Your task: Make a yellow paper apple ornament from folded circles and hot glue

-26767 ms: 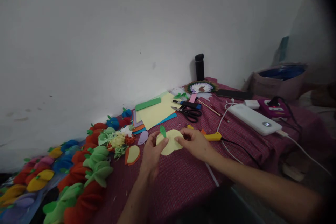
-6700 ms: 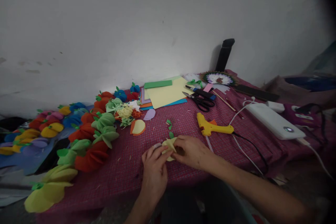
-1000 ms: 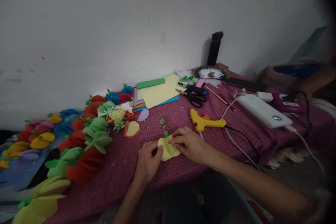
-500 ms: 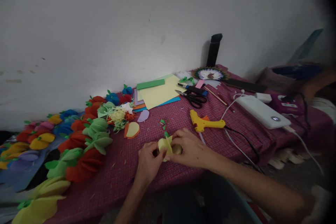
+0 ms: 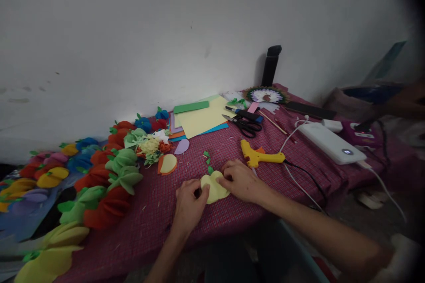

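Observation:
A pale yellow paper fruit shape (image 5: pixel 214 189) with a small green leaf (image 5: pixel 210 170) at its top lies on the red checked tablecloth (image 5: pixel 156 203) near the front edge. My left hand (image 5: pixel 188 205) pinches its left side with curled fingers. On the shape's right side my right hand (image 5: pixel 241 180) presses down, fingers bent. Two more green leaf bits (image 5: pixel 206 156) lie just behind it.
A yellow glue gun (image 5: pixel 259 155) with a black cord lies right of my hands. Behind are scissors (image 5: pixel 245 126), coloured paper sheets (image 5: pixel 199 118), a white power bank (image 5: pixel 330 142) and a black bottle (image 5: pixel 271 64). Finished paper fruits (image 5: pixel 113 181) crowd the left side.
Half a second ago the yellow shape was folded up between both hands; it now lies pressed flat on the cloth. The hands stayed in place.

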`<state>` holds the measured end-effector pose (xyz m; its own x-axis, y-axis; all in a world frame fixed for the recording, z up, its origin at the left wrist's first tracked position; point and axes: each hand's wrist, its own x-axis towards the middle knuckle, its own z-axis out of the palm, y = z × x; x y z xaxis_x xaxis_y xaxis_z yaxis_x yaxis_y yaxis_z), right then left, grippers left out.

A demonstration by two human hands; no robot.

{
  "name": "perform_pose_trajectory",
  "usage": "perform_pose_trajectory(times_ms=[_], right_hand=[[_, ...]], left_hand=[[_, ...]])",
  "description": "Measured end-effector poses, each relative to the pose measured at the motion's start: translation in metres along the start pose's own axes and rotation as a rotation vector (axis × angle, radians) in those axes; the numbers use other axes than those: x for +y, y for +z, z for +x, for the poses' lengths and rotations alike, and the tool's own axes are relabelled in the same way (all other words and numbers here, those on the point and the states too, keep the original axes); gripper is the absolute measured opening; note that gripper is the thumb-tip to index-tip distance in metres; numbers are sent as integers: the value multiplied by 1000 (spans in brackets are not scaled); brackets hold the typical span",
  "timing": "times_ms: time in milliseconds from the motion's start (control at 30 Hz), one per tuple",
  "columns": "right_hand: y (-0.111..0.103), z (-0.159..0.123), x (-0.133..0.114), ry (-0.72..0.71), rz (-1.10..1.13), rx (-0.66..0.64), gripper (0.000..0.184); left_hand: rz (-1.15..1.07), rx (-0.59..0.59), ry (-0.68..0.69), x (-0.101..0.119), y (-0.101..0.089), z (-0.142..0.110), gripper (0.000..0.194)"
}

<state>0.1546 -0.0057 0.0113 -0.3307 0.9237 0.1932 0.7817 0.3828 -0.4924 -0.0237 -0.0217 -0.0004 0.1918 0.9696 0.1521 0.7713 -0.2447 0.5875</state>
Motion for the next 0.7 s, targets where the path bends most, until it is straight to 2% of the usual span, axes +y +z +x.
perform_pose_trajectory(times_ms=[367,467,567,633,700], right_hand=[[-2,3,-1,-11,-115,-62,25],[-6,0,-1,15,-175,9,15],[-8,-1,0,-29,-222,66,18],[-7,-1,0,-131,-191,-20,12],[-7,0,-1,-173,-97,-125,14]], left_hand=[[-32,-1,-8,0,-1,-1,30],[-44,3,-11,-1,0,-1,31],[-73,-1,-16,-4,1,0,36],[-129,-5,-37,-6,1,1,38],[-175,-21,-56,-7,-1,0,37]])
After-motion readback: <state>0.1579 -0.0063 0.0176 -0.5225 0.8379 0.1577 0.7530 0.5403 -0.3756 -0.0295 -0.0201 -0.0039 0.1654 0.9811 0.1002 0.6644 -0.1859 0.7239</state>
